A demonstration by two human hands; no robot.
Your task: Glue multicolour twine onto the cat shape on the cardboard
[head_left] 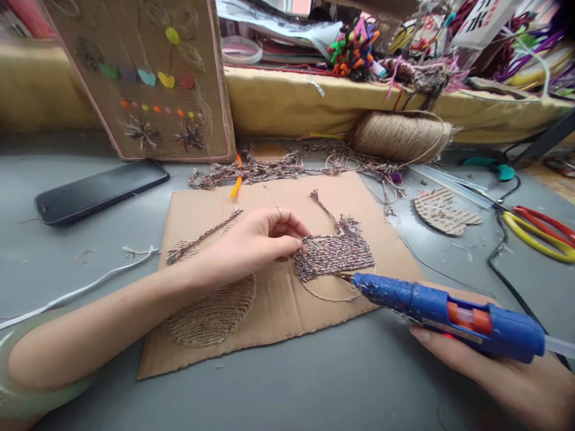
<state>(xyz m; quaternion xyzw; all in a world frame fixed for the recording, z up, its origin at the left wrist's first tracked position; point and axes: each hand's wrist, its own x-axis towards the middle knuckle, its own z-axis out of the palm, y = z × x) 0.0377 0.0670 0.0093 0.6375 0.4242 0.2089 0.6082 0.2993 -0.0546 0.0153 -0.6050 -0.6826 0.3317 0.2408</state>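
1. Patch (336, 254): on the right half of the cardboard (274, 317). Close, near-parallel rows of mottled brown, grey and whitish cord; roughly rectangular, with a frayed tuft at top right.
2. Thin tan outline (330, 297) curves below the patch's lower edge.
3. Left hand (258, 239): thumb and fingertips pinched on cord at the patch's left edge.
4. Right hand (507, 377): grasping the glue gun (413, 296), blue, white-smeared. Nozzle at the patch's lower edge; contact cannot be told.
5. Tan oval (220, 314): ridged, on the cardboard's left half, partly hidden by the left forearm.
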